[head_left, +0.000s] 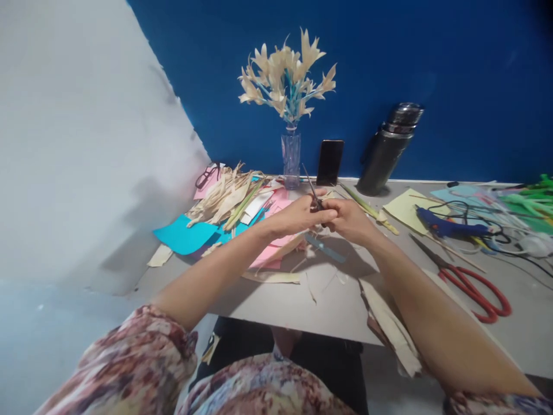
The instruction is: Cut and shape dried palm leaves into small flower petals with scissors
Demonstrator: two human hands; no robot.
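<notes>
My left hand (302, 214) and my right hand (351, 220) meet above the middle of the table, both with curled fingers. A small pair of scissors (311, 184) points up and away between them, its dark handles at the fingers of my right hand. Whatever the left fingers pinch is hidden. Under the hands lie pale corn husk strips (272, 278), pink paper (272, 253) and a bluish ruler-like strip (326, 249). A folded piece of husk (391, 325) lies beneath my right forearm at the table's front edge.
At the back stand a clear vase (291, 158) of husk flowers (287, 75), a phone (330, 162) and a dark flask (389, 153). Husks (228, 193) and blue paper (185, 235) lie left. Red-handled scissors (469, 288), a blue glue gun (449, 223) and cords lie right.
</notes>
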